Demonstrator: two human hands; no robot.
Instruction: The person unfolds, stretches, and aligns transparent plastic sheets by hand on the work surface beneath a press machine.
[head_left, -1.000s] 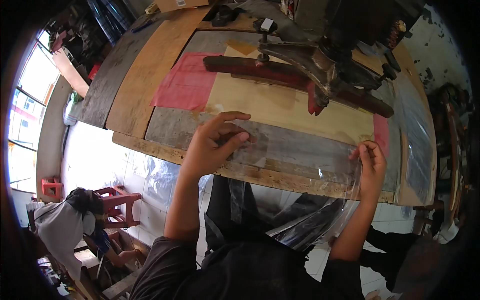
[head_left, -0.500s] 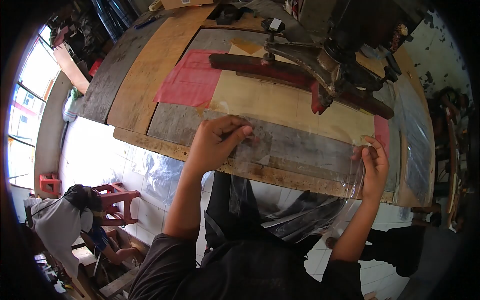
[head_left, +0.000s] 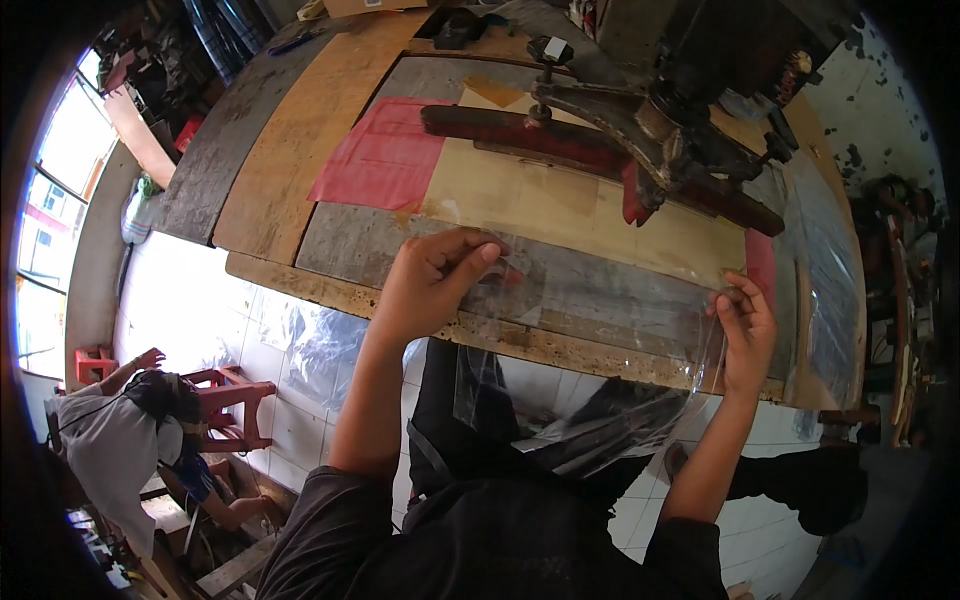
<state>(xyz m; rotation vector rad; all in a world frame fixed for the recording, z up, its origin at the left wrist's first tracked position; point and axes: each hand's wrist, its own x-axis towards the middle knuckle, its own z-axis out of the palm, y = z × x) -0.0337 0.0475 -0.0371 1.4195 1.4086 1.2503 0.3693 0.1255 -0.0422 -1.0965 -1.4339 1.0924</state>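
Observation:
A clear plastic sheet (head_left: 600, 345) stretches between my two hands over the front edge of the worktable, and its lower part hangs in front of my lap. My left hand (head_left: 440, 275) pinches its left end between thumb and fingers. On the right, my right hand (head_left: 745, 325) grips the other end, with the fingers bent round it. Beyond the hands lies a cream sheet (head_left: 590, 210) with pink material (head_left: 375, 155) at its left end. Over the cream sheet sits the long dark red bar (head_left: 560, 145) of a press, mounted on a metal bracket (head_left: 620, 115).
Wooden boards (head_left: 300, 150) form the table's left side. More clear plastic (head_left: 835, 280) lies on the right side, and some is on the floor (head_left: 320, 345). At lower left a person (head_left: 120, 440) sits beside a red stool (head_left: 235, 410). Another person's dark-clothed leg (head_left: 800, 485) shows at right.
My hands have hardly moved and still hold the plastic sheet, whose hanging part has shifted slightly. The person at lower left now has an arm raised.

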